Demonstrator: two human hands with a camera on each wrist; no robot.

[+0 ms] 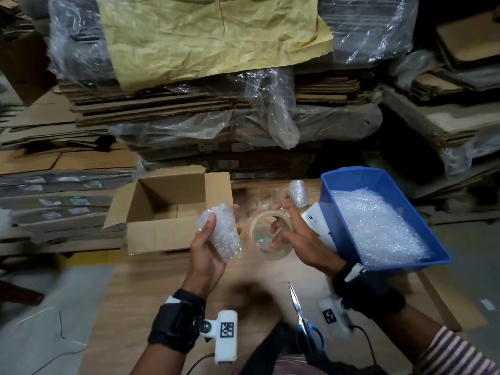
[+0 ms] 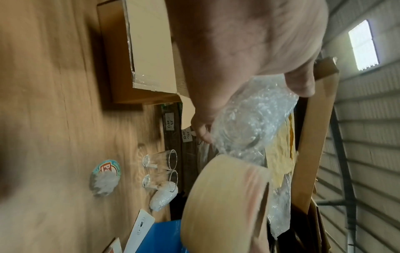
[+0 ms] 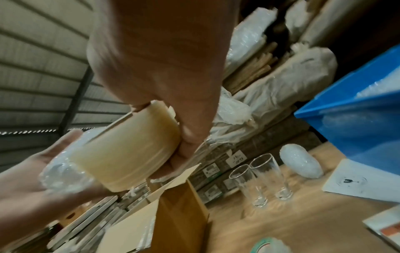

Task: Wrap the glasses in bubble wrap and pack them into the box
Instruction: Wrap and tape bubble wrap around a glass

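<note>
Stacks of flattened cardboard [image 1: 189, 104] under clear plastic fill the far side of the storeroom; I work at a wooden table [image 1: 167, 293] in front of them. My left hand [image 1: 208, 247] is curled round a wrapped glass [image 1: 223, 231], held above the table just right of the open cardboard box [image 1: 167, 212]. My right hand [image 1: 295, 234] grips a tape roll [image 1: 270, 234], fingers through its core, close beside the wrapped glass. Two bare glasses [image 3: 259, 179] stand upright side by side at the far edge of the table, touching or nearly so. A second wrapped bundle [image 1: 297, 193] stands just right of them. At the right, a blue bin [image 1: 338, 212] holds loose bubble wrap [image 1: 378, 226]; a white card [image 1: 316, 220] lies against its left wall. Scissors [image 1: 303, 320] lie on the near part of the table. The box interior appears bare as far as I can see it.
</note>
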